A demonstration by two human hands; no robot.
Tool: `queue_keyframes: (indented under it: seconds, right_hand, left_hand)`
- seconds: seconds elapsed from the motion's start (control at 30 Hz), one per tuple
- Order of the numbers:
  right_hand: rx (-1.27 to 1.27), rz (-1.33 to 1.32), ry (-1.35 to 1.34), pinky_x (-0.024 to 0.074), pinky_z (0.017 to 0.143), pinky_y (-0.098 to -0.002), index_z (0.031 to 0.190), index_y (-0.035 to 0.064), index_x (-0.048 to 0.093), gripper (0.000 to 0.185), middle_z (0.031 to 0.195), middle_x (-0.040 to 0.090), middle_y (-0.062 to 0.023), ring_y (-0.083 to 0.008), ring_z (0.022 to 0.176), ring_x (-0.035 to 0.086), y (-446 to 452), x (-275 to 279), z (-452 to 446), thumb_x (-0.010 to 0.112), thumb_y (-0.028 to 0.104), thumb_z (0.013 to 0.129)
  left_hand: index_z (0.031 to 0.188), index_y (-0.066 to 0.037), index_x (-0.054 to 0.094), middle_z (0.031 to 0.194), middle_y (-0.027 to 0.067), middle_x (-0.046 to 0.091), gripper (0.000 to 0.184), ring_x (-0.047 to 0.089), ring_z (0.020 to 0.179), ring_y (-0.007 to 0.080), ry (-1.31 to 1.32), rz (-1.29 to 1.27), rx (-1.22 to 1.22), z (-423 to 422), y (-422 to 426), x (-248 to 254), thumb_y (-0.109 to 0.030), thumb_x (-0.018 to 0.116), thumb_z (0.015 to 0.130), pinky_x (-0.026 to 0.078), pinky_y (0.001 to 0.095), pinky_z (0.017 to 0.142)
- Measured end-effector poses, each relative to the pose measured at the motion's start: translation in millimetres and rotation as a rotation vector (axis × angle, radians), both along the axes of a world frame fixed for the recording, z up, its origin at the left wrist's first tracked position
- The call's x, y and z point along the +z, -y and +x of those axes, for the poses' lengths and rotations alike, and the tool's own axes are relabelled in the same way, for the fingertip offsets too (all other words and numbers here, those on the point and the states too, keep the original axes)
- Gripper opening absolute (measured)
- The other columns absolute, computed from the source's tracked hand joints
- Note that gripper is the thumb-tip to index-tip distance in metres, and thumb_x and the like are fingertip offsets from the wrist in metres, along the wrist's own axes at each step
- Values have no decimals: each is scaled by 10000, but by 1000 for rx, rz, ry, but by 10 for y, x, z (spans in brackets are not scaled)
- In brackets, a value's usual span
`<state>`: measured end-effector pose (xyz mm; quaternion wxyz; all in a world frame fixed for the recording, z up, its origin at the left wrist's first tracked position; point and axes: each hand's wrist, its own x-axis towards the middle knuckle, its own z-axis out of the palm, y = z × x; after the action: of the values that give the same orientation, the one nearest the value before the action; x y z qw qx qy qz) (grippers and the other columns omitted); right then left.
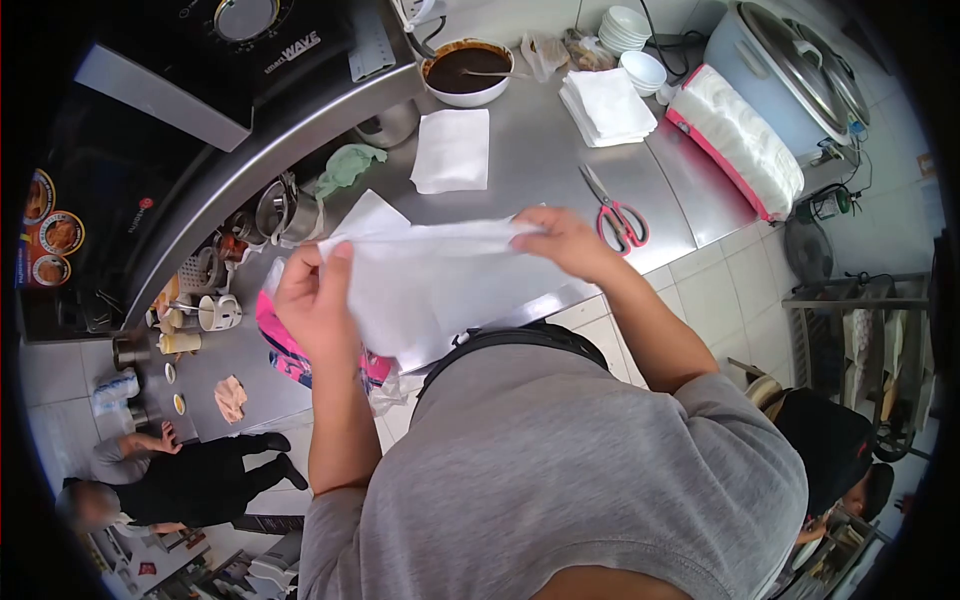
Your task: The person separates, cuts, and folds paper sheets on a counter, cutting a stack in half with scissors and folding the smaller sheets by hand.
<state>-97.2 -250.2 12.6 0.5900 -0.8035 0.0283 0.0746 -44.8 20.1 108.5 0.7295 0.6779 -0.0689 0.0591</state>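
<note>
A thin white sheet (430, 285) is stretched between my two hands above the steel counter, its lower part hanging down and slightly blurred. My left hand (315, 295) pinches its left end between thumb and fingers. At the right end, my right hand (562, 240) grips the upper edge. Behind the sheet, another white piece (370, 212) partly shows. Farther back on the counter lies a flat white stack (451, 150). Scissors with red handles (618, 215) rest to the right of my right hand, touching neither hand.
A bowl of dark sauce (467, 75), a pile of white sheets (607, 105) and a plastic-wrapped pack (735, 140) stand along the back. Pink packaging (283, 345) lies near my left forearm. Another person (200, 480) is at the lower left.
</note>
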Motion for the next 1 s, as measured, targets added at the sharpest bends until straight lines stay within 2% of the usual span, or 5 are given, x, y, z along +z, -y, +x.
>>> queue_keyframes:
  seconds: [0.1,0.47,0.87,0.97,1.0]
  right_hand:
    - [-223,454,-83,486,765,-299,1099,28,591,288,946,664,-98,-178,841,620,239,-146,-18,633,106,825]
    - [-401,-91,2,485,737,-290,1187,9,535,474,916,647,-117,-190,816,621,449,-1602,155,675,72,739]
    - [-482,-289,79,488,735,-350,1273,45,480,604,921,600,-121,-267,818,602,319,-1381,98,669,87,702]
    - [-484,-592,343,452,868,-395,1276,39,474,593,1113,565,-166,-329,1009,557,187,-1258,30,679,139,729]
    - [-442,-829,518,424,930,-414,1275,38,475,588,1191,538,-180,-351,1098,520,133,-1246,2,684,166,740]
  left_hand:
    - [735,-67,570,724,-23,592,153,503,636,37,-295,-116,-33,84,-65,-346,-78,634,873,402,185,609]
    - [820,-30,601,677,-32,544,140,445,547,45,-551,169,-127,75,-165,-2567,-150,654,867,340,198,506]
    - [972,8,606,793,55,608,255,562,615,107,-515,479,-92,225,-141,-2588,-176,696,819,450,238,524]
    - [1089,-12,565,944,81,585,362,582,770,125,108,1105,118,99,-26,-1971,-179,710,803,470,252,630]
    - [1129,-21,540,991,84,564,386,571,823,129,40,899,23,42,81,-1502,-162,701,807,466,258,673]
